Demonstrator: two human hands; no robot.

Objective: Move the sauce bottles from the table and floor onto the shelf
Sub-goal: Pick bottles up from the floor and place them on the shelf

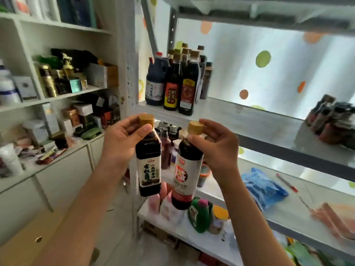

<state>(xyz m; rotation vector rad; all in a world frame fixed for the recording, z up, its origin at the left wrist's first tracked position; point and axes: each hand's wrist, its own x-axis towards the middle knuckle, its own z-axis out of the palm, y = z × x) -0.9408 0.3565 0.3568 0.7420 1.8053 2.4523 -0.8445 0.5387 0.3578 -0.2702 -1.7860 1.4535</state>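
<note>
— What do the hands carry?
— The left hand [123, 137] has its grip round the neck of a dark bottle [148, 158]; the right hand [217, 144] pinches the neck of a white-labelled bottle [187, 169].
— Where are they?
— In the air, side by side, before the shelf [240, 120], below its cluster of bottles [176, 81].

The left hand [123, 135] grips a dark sauce bottle [148, 160] by its neck; the right hand [217, 144] pinches a white-labelled bottle [187, 173], before the shelf [240, 116] of bottles [178, 83].
</note>
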